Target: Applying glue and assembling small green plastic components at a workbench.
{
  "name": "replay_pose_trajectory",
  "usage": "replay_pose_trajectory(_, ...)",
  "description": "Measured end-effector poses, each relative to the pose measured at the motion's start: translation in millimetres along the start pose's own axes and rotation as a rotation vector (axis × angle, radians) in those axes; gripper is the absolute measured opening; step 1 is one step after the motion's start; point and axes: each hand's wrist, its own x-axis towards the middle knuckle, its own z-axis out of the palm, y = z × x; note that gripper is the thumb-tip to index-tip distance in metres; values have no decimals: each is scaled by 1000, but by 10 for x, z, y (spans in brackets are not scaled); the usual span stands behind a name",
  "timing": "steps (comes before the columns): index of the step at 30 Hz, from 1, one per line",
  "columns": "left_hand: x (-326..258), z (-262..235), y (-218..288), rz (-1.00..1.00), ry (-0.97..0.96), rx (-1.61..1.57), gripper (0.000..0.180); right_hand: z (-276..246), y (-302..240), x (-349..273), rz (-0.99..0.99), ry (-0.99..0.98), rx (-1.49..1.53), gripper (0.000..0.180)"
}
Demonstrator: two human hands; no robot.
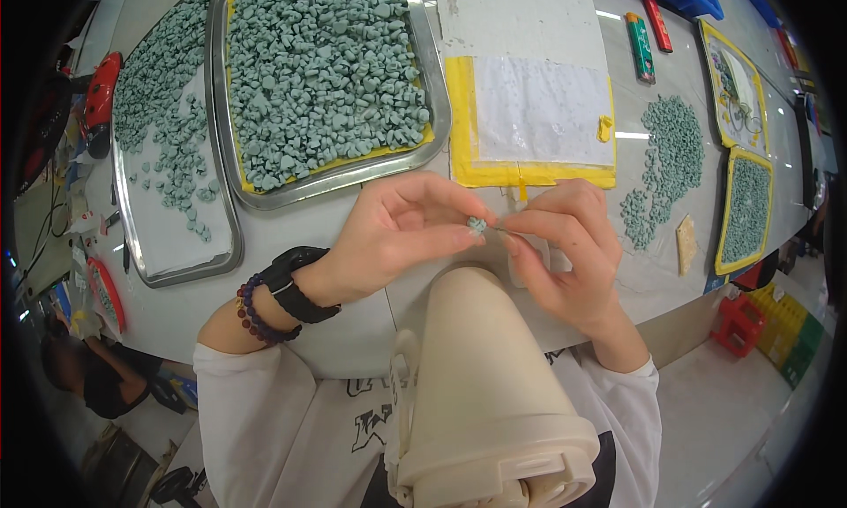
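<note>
Between the thumb and forefinger of my left hand [406,230] is a small grey-green piece [476,225], knobbly in shape. My right hand [569,243] is closed in a pinch right beside it, its fingertips at the piece's right side. Something thin and dark seems to lie in that pinch, too small to name. Both hands are above the near edge of the table. Beyond them lies a board with a white sheet [543,111] framed in yellow tape. Left of it, a metal tray [441,93] holds a mass of similar grey-green pieces.
A second metal tray [231,252] with scattered pieces is at the far left. Loose pieces [670,146] lie right, near a green lighter [641,48] and red lighter [658,25]. Yellow-edged trays [725,259] line the right. A cream tumbler [485,358] rises before my chest.
</note>
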Motion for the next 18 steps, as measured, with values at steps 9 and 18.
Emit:
replay_pose_trajectory(9, -5, 9, 23, -14, -22, 2, 21, -10, 44, -41, 18, 56, 27, 32)
replay_pose_trajectory(18, -6, 19, 31, -2, -19, 83, 26, -33, 64, -40, 5, 62, 16, 32)
